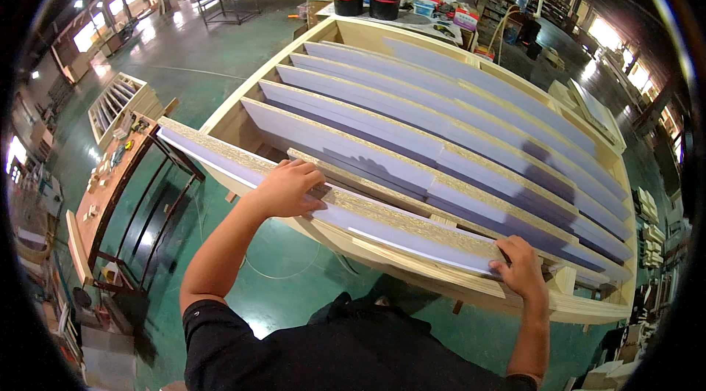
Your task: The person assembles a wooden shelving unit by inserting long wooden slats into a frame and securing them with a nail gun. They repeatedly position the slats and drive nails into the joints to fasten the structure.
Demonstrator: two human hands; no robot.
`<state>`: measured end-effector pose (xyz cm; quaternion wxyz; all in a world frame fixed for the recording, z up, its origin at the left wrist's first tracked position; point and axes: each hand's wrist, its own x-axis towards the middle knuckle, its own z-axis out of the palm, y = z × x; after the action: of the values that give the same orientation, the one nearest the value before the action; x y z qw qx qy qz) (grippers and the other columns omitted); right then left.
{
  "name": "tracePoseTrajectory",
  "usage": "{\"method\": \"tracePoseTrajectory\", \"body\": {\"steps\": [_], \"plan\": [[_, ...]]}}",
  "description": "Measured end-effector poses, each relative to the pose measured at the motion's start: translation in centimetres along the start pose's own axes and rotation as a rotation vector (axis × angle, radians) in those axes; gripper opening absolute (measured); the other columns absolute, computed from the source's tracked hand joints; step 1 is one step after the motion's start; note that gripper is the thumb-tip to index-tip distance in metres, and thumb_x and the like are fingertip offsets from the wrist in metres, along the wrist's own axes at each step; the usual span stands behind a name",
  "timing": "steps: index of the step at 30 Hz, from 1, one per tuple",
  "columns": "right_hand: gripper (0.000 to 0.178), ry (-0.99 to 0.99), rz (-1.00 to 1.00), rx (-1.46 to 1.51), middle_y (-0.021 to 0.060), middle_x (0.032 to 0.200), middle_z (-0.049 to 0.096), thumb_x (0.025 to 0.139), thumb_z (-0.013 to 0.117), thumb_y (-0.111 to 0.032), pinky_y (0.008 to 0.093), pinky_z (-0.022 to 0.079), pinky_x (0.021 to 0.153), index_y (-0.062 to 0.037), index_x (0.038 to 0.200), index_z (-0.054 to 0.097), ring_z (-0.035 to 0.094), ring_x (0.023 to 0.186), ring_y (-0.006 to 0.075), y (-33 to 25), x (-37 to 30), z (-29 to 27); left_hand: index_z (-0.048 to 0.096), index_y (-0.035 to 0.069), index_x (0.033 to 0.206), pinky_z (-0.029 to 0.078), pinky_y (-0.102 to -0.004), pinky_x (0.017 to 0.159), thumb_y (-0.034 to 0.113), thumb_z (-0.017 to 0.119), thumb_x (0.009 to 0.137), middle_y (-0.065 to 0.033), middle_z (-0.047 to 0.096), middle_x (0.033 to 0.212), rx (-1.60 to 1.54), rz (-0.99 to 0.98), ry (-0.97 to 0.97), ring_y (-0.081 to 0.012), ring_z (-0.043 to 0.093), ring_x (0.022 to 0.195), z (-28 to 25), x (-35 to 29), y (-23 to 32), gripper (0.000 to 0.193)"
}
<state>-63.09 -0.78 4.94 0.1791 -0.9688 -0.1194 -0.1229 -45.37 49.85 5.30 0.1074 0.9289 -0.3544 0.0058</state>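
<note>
Head view: a long chipboard strip with lilac-white faces (412, 231) stretches from nine o'clock to four, along the near side of a large pale-wood rectangular frame (271, 71). The left hand (289, 189), near eight o'clock, is half closed, gripping its upper edge; the right hand (521, 266), at four, curls around its end. Two black round buckets (384, 0) stand at twelve.

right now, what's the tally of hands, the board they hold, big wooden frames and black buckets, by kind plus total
Hands: 2 (left hand, right hand)
Held board: 1
Big wooden frame: 1
Black buckets: 2
Total: 6
</note>
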Motion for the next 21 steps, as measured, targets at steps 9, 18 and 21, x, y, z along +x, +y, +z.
{"method": "tracePoseTrajectory", "body": {"steps": [9, 18, 21], "plan": [[0.055, 0.033, -0.165, -0.239, 0.0099, 0.077, 0.063, 0.066, 0.087, -0.052, 0.0451, 0.046, 0.077, -0.0036, 0.085, 0.069, 0.061, 0.076, 0.0326, -2.0, 1.8, -0.2, 0.068, 0.010, 0.116, 0.044, -0.0459, 0.103, 0.031, 0.083, 0.076, -0.0092, 0.068, 0.110, 0.016, 0.048, 0.020, -0.0318, 0.062, 0.115, -0.1, 0.4, 0.6, 0.048], [0.048, -0.171, 0.026, -0.389, 0.0086, 0.082, 0.065, 0.071, 0.086, -0.047, 0.0429, 0.046, 0.080, -0.0031, 0.085, 0.070, 0.062, 0.082, 0.0314, -2.9, 2.7, 0.1, 0.068, 0.011, 0.115, 0.045, -0.0454, 0.101, 0.030, 0.085, 0.075, -0.0071, 0.068, 0.110, 0.016, 0.041, 0.013, -0.0319, 0.063, 0.114, 0.6, 0.5, -0.5, 0.047], [0.049, -0.122, -0.092, -0.348, 0.0081, 0.078, 0.062, 0.071, 0.087, -0.047, 0.0426, 0.046, 0.076, -0.0034, 0.082, 0.068, 0.061, 0.079, 0.0324, -3.8, 3.4, 0.0, 0.068, 0.011, 0.116, 0.046, -0.0458, 0.100, 0.029, 0.085, 0.075, -0.0073, 0.068, 0.111, 0.017, 0.038, 0.006, -0.0320, 0.063, 0.114, 0.6, 0.5, -0.7, 0.048]]}}
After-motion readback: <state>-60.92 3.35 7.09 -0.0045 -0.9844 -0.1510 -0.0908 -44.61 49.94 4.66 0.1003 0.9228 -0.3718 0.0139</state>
